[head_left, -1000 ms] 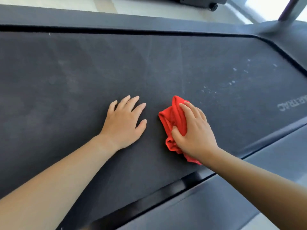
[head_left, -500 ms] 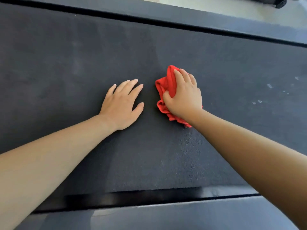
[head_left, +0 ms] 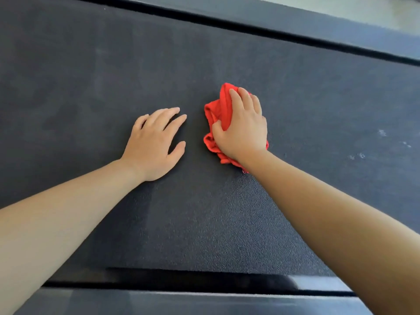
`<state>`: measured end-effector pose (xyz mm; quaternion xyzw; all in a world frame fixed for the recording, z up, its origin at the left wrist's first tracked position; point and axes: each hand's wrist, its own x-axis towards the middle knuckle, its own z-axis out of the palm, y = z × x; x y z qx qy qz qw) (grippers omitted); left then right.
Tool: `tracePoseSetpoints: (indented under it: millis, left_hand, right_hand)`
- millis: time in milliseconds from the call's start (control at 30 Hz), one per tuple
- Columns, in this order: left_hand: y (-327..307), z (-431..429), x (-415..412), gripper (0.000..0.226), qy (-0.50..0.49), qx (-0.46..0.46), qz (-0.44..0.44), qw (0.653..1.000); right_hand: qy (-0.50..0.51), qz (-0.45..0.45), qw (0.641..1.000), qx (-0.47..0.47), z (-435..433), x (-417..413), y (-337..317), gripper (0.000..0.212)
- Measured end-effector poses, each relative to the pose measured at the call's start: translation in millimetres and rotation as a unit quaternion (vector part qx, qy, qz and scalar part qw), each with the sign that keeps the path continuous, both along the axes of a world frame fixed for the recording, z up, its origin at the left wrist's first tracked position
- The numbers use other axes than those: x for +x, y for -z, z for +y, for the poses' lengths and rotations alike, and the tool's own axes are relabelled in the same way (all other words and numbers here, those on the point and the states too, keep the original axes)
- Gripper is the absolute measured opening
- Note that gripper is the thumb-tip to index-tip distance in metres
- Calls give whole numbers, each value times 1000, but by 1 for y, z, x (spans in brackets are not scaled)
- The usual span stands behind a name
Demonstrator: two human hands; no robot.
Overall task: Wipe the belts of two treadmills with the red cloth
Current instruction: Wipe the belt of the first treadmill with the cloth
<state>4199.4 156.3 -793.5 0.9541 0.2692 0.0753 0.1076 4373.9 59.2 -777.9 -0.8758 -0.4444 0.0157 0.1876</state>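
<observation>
A dark grey, fine-textured treadmill belt (head_left: 204,223) fills most of the frame, running from left to right. The bunched red cloth (head_left: 217,114) lies on the belt just right of the frame's centre, under the right hand (head_left: 244,133). That hand presses on the cloth from above. Its fingers (head_left: 236,98) bend over the cloth's far part and the thumb digs into the folds on the left side, so the cloth is gripped. Red fabric shows beyond the fingertips, left of the palm and beneath the wrist.

The left hand (head_left: 154,144) lies palm down on the bare belt just left of the cloth, near it but not touching. Its fingers (head_left: 164,115) are straight, slightly spread, and hold nothing. Both bare forearms reach in from the lower corners.

A few small white specks (head_left: 361,155) dot the belt near the right edge. A glossy black strip (head_left: 181,280) borders the belt along the bottom, and a dark grey side rail (head_left: 295,21) runs along the top. Pale floor (head_left: 375,7) shows in the upper right corner.
</observation>
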Motion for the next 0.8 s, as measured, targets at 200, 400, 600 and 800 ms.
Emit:
tracePoseSetpoints:
  millis: [200, 400, 600, 800]
  left_hand:
    - [-6, 34, 36, 51, 31, -11, 3, 999]
    - [-1, 64, 84, 54, 61, 13, -2, 998]
    - [7, 96, 115, 52, -40, -8, -43, 998]
    - [10, 99, 118, 50, -63, -7, -73, 995]
  right_hand:
    - [4, 6, 1000, 12, 0, 2, -3, 65]
    - [0, 0, 999, 41, 15, 22, -1, 58]
    - [-10, 8, 999, 46, 48, 48, 0, 58]
    - [-29, 13, 998, 56, 83, 71, 1, 59]
